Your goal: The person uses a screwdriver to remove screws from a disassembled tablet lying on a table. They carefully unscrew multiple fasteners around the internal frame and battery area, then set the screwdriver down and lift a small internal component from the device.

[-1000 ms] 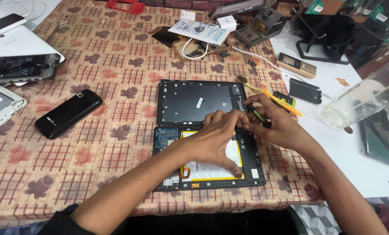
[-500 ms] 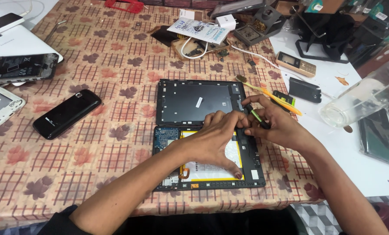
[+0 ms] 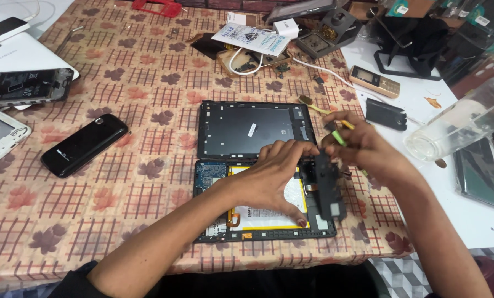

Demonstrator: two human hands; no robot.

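Lower centre of frame: opened tablet body (image 3: pixel 209 175) lying flat on the checked tablecloth (image 3: pixel 120 221), battery and blue circuit board exposed. Just above it, touching edge to edge: detached black back cover (image 3: pixel 247 129), inner side up.

Left hand (image 3: pixel 269 176) laid flat on the battery, fingers spread and apart, gripping nothing; thumb down near the lower edge, fingertips reaching to the upper right corner of the body.

Right hand (image 3: pixel 363 152), right of centre, closed around a green-yellow tool (image 3: pixel 338 135), tip pointing down-left toward that same corner.

Black strip part (image 3: pixel 328 187) raised on end over the right edge of the tablet body, tilted, upper end at the meeting of both hands. Not possible to tell which fingers bear it, nor whether the lower end is free of the frame.

Step in hand, as judged: lifting of the strip part out of the body, with the body pinned down.

Further lifting judged to call for a slow, even pull along the right edge, steady downward pressure on the battery, and care for any ribbon beneath.

Left of frame: black phone (image 3: pixel 84 144). Right of frame: clear plastic container (image 3: pixel 462 124) on its side.
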